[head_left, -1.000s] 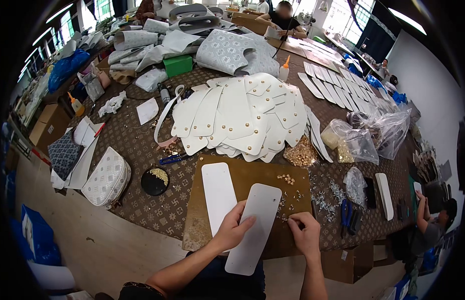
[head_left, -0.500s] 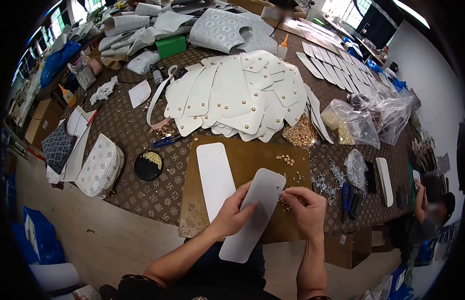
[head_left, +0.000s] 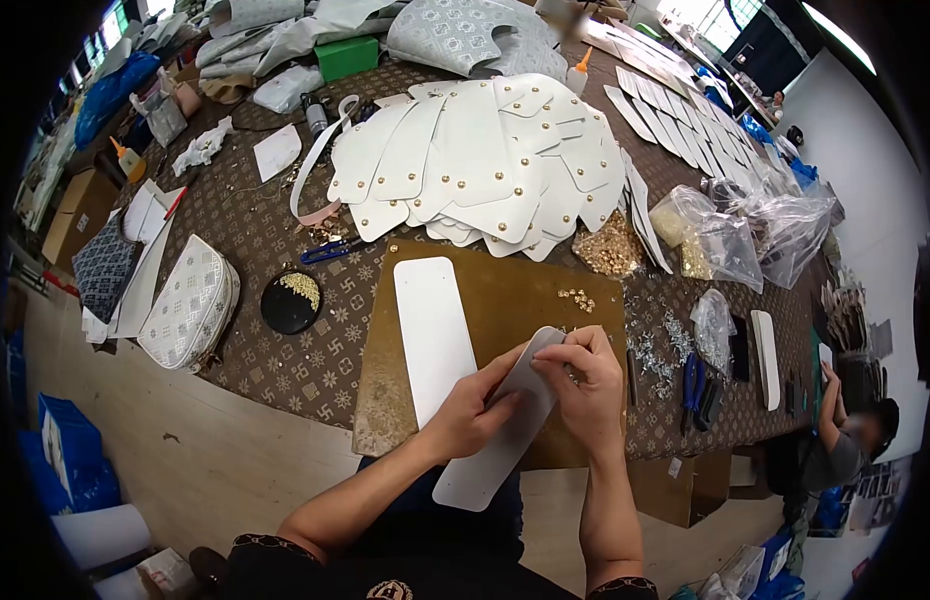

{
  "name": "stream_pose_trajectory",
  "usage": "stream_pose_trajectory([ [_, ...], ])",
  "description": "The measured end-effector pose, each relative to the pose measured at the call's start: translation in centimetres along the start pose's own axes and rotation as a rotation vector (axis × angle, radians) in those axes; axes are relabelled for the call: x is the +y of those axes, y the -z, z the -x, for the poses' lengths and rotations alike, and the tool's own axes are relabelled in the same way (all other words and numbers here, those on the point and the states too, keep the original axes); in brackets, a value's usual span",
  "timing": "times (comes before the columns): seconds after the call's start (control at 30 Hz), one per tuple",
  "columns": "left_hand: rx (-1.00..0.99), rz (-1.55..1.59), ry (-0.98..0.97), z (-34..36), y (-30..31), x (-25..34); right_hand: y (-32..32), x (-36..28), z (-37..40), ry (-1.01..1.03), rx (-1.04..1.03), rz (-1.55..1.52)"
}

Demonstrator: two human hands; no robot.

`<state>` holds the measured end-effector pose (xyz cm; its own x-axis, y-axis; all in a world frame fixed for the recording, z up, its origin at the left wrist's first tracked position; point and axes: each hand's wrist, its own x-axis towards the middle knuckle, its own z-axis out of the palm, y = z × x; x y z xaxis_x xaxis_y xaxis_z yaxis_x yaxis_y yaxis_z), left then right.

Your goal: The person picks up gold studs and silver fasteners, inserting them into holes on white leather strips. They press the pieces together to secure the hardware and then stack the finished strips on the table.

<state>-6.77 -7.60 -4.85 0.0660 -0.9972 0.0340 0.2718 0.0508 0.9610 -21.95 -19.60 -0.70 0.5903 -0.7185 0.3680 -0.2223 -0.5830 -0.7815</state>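
Note:
My left hand point(head_left: 465, 420) is closed around a long grey-white panel point(head_left: 480, 470) with rounded ends, held tilted above the brown board point(head_left: 383, 400). My right hand point(head_left: 593, 395) pinches with thumb and fingers at the panel's upper end; whatever lies between the fingertips is hidden. Flat on the board, left of the held panel, is a second white panel point(head_left: 432, 320). Several gold studs point(head_left: 577, 300) lie loose on the board beyond my right hand. A large pile of white panels with gold studs point(head_left: 465, 150) rests behind the board.
Right of the board are scattered silver metal pieces point(head_left: 665, 350), blue-handled pliers point(head_left: 693, 385) and clear plastic bags point(head_left: 730, 235). A heap of gold studs point(head_left: 610, 248) sits behind. At left are a black round dish point(head_left: 285, 312) and a patterned pouch point(head_left: 190, 310). Another person point(head_left: 840, 435) is at far right.
My right hand has moved left and up, from beside the panel's edge onto its upper end. The held panel has turned more edge-on. The camera view has shifted slightly.

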Motion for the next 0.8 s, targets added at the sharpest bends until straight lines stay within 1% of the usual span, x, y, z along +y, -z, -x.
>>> stream_pose_trajectory([
  [0.03,0.002,0.002,-0.029,0.0,-0.1,0.0,0.0,-0.1,0.0,0.001,-0.003,0.001],
  [0.1,0.006,0.000,-0.067,0.0,-0.1,0.0,0.1,-0.6,-0.2,-0.084,0.020,-0.006],
  [0.23,0.014,-0.028,-0.100,0.0,0.0,-0.2,0.1,-1.0,-0.7,0.057,0.090,0.063],
  [0.3,0.013,-0.037,-0.101,0.1,0.0,-0.2,0.7,-0.7,-0.7,-0.021,0.002,0.032],
  [0.33,0.010,-0.039,-0.082,0.2,-0.1,0.0,0.7,-0.5,-0.6,-0.013,0.004,0.029],
  [0.4,0.007,-0.042,-0.066,0.2,-0.1,0.0,0.6,-0.1,-0.4,-0.082,-0.034,-0.088],
  [0.5,-0.015,-0.044,-0.105,0.0,0.0,-0.3,0.6,-0.2,-0.4,-0.075,-0.046,-0.165],
  [0.6,-0.012,-0.059,-0.134,0.0,0.0,-0.8,0.9,-0.7,-0.4,-0.107,-0.059,-0.173],
  [0.67,0.003,-0.249,-0.209,-0.1,0.1,-1.0,1.0,-0.4,-0.2,-0.134,-0.058,-0.219],
  [0.8,-0.020,-0.310,-0.188,0.0,0.2,-0.8,0.8,0.3,0.2,-0.167,-0.046,-0.285],
])
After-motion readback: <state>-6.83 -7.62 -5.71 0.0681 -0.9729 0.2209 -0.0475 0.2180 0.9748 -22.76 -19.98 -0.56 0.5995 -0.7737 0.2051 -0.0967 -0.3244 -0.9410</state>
